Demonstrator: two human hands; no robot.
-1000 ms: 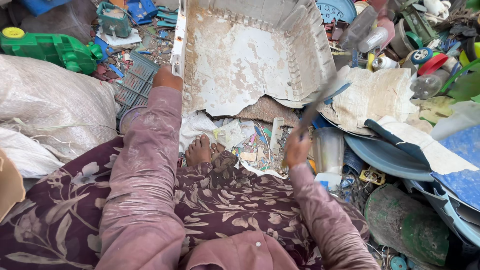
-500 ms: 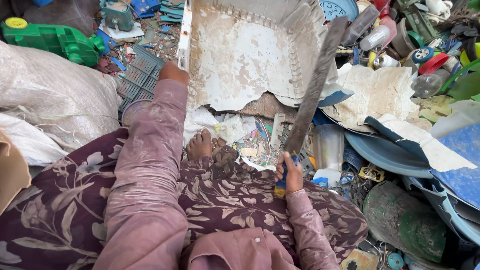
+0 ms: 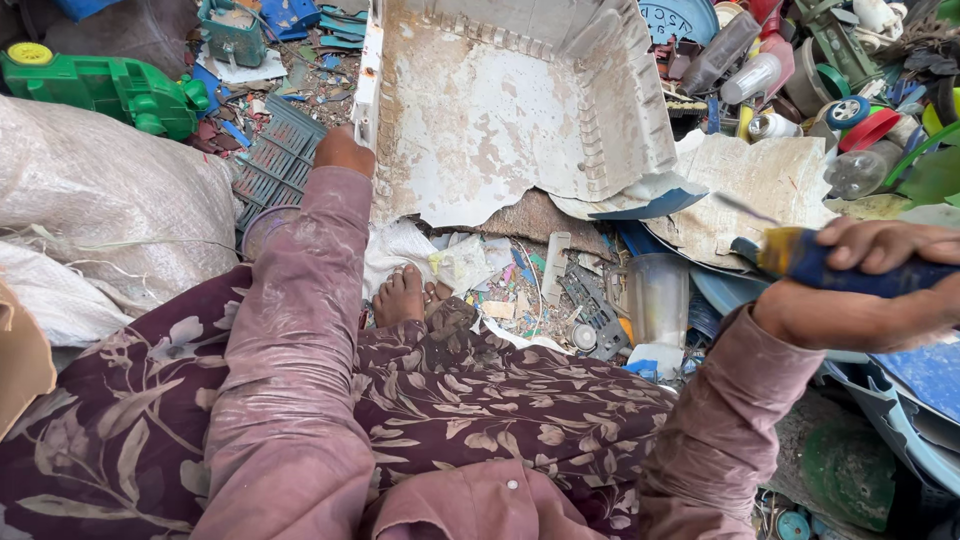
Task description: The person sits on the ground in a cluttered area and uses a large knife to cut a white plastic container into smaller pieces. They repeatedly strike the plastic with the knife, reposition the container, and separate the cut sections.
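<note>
A large broken white plastic crate (image 3: 500, 120), stained brown inside, lies open in front of me. My left hand (image 3: 343, 150) grips its left rim, the arm in a dusty pink sleeve. My right hand (image 3: 880, 285) is raised at the right edge of the view, shut on the blue and yellow handle of a chopping tool (image 3: 805, 260). Only a thin blurred sliver of the blade shows, to the left of the handle. The tool is well to the right of the crate and apart from it.
My bare foot (image 3: 400, 295) rests among plastic scraps below the crate's torn edge. A green toy truck (image 3: 100, 85) and a white woven sack (image 3: 100, 200) lie left. A clear cup (image 3: 655, 295), bottles and caps (image 3: 790, 70) and blue basins (image 3: 900, 410) crowd the right.
My right hand has swung the tool from beside the crate's right wall, blade upright, out to the right and nearer the camera. My left hand keeps its hold on the crate rim.
</note>
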